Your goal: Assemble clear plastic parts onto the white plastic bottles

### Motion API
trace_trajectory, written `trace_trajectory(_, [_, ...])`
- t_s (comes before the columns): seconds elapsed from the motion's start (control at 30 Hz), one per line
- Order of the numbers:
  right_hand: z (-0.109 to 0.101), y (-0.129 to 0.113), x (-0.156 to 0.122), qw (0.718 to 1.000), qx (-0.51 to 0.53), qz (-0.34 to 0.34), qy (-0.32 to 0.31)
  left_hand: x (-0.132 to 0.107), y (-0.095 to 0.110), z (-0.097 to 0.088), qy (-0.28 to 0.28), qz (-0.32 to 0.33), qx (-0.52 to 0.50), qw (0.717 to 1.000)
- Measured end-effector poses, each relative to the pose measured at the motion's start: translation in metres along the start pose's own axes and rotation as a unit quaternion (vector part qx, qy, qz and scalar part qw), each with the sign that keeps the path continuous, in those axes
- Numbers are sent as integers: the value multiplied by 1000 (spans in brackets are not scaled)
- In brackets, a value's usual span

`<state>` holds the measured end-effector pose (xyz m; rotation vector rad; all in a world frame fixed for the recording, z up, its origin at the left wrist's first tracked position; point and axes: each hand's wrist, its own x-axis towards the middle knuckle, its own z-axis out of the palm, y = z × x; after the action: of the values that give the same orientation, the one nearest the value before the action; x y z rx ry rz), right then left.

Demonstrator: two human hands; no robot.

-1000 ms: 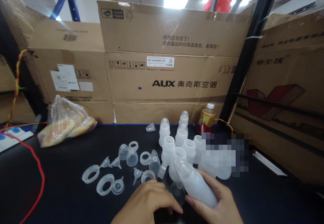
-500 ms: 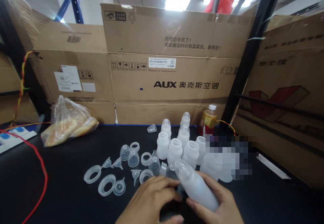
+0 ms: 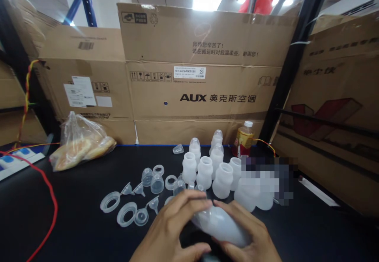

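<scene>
Both hands are on it now: left hand (image 3: 173, 230) curled over one end, right hand (image 3: 245, 234) cupping the other, gripping a frosted silicone bottle (image 3: 220, 226) lying sideways just in front of the upright silicone bottles (image 3: 222, 181), above the black workbench (image 3: 74, 214).

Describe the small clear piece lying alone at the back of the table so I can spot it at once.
Find the big cardboard box printed AUX, behind the black table. Under that lettering, at the table's back edge, a small clear cup-shaped piece lies on its side, left of the upright bottles. It alone sits apart, away from the rings and funnels.
</scene>
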<state>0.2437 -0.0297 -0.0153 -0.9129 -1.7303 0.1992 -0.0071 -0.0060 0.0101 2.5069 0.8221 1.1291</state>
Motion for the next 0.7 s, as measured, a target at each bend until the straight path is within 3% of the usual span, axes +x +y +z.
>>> trace_trajectory(0.07, [1,1,-1,1000,5,-6,-15,2,2,2,-21,5,-50,999])
trace_trajectory(0.13, [1,4,-4,1000,-9,-18,-17,4,4,3,-7,1,-59,998])
trace_trajectory(0.3, [1,11,-12,995,-67,-56,-39,6,4,3,54,-6,82,995])
trace_trajectory(0.43, [2,22,-19,987,-110,-84,-78,6,2,4,42,-25,174,984])
trace_trajectory(0.53, [3,24,-21,987,-110,-74,-90,5,3,1,26,-35,125,991])
trace_trajectory(0.7, [6,18,-21,996,-56,-27,-62,5,5,-5,-69,-49,-73,994])
